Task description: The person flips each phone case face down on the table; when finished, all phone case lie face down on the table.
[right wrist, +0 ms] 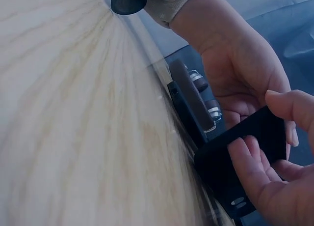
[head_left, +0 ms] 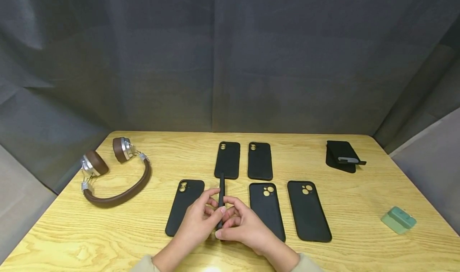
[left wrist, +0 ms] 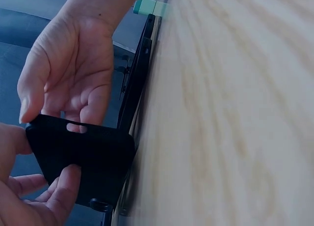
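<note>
Both hands hold one black phone case [head_left: 221, 188] on its long edge, standing nearly upright over the front middle of the table. My left hand [head_left: 199, 218] pinches it from the left, and my right hand [head_left: 244, 226] grips it from the right with the thumb low near its front end. In the left wrist view the port cutout shows on the case's short edge [left wrist: 105, 132]. Seen from the right wrist, fingers press against its broad face [right wrist: 221, 167]. Another black case [head_left: 181, 212] lies beside the left hand, and one more [head_left: 266, 208] lies just beyond the right hand.
Two black cases, one left [head_left: 227, 160] and one right [head_left: 260, 161], lie behind the hands; another case [head_left: 310, 212] is farther right. Brown headphones [head_left: 123, 196] lie at left. A black folded item [head_left: 338, 152] sits back right, a green block [head_left: 400, 218] front right.
</note>
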The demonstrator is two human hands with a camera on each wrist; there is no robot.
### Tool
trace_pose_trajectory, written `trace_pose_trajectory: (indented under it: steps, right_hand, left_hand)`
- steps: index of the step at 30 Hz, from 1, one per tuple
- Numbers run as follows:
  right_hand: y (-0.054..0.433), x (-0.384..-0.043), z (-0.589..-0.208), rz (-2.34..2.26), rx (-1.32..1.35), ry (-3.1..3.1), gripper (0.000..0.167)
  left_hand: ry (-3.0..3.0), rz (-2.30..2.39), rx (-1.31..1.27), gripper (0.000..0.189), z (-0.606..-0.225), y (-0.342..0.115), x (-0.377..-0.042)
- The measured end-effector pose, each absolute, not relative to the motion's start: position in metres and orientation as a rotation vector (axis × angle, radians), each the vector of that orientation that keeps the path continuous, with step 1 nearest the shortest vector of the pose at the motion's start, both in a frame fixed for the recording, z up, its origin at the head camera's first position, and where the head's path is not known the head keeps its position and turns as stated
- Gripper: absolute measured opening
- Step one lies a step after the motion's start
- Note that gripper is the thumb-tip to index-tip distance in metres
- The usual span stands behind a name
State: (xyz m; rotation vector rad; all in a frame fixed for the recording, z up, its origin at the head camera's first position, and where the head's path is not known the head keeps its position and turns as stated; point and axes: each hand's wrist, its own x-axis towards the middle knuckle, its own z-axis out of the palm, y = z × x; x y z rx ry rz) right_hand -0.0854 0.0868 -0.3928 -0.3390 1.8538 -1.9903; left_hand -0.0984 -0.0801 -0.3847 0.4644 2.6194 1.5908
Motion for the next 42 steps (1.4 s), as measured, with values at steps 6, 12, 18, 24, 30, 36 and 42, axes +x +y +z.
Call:
trace_pose_trajectory:
  steps: [6,12,18,24,30,36,42]
  right_hand:
    - [0.086,-0.085,-0.391,-2.005,-0.300,1.852,0.082]
    - [0.089,-0.085,-0.386,-2.034,-0.253,1.835,0.081]
    - [0.092,-0.086,-0.379,-2.084,-0.255,1.801,0.079]
    - [0.093,-0.084,-0.375,-2.137,-0.273,1.753,0.077]
    - [0.092,-0.084,-0.373,-2.163,-0.281,1.716,0.077]
    - [0.093,-0.082,-0.375,-2.165,-0.310,1.696,0.077]
    - [0.097,-0.079,-0.375,-2.164,-0.336,1.682,0.078]
  left_hand:
    - [2.521,1.667,0.433,0.045,-0.388,-0.082,-0.100]
    - [2.261,1.842,0.307,0.045,-0.395,-0.087,-0.106]
    - [2.103,1.944,0.183,0.044,-0.403,-0.090,-0.112]
    - [1.967,1.966,0.155,0.047,-0.406,-0.087,-0.112]
    - [1.892,1.960,0.142,0.047,-0.407,-0.087,-0.112]
    - [1.818,1.976,0.155,0.048,-0.407,-0.086,-0.110]
    - [1.843,2.009,0.122,0.052,-0.405,-0.088,-0.109]
